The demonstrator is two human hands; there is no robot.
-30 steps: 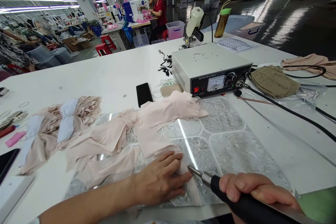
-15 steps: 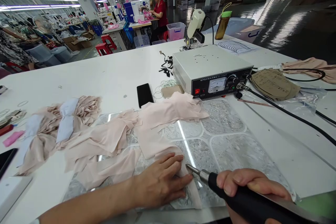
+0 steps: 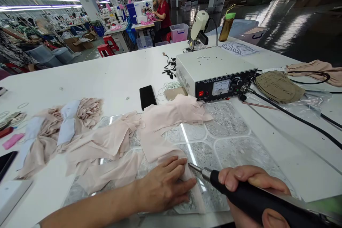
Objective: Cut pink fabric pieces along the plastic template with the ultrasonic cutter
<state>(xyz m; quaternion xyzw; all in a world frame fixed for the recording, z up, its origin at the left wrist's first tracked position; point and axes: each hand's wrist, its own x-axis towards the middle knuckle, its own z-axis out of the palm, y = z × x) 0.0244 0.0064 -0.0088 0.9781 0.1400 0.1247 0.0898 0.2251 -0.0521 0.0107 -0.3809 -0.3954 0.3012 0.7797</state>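
Note:
My left hand (image 3: 165,184) lies flat, fingers stretched out, on a thin beige fabric piece (image 3: 157,146) on the grey marbled mat (image 3: 235,156). In my right hand (image 3: 256,181) is a black ultrasonic handpiece (image 3: 245,199) with a pointed metal tip, my fingers wrapped round its body. The tip is beside the fabric's edge, just right of my left fingertips; whether it touches cannot be made out. More beige pieces (image 3: 176,112) lie stacked beyond my left hand, and others (image 3: 107,139) spread to its left.
A control box (image 3: 216,74) with a dial and cable (image 3: 294,108) stands behind the mat. A phone (image 3: 147,97) lies left of it. Tied fabric bundles (image 3: 66,121) are at left. Brown cut pieces (image 3: 279,86) lie at right; a bottle (image 3: 227,26) stands at the back.
The handpiece in my right hand has shifted slightly left and away from me, its tip now nearer my left fingertips. My left hand and the fabric have hardly moved.

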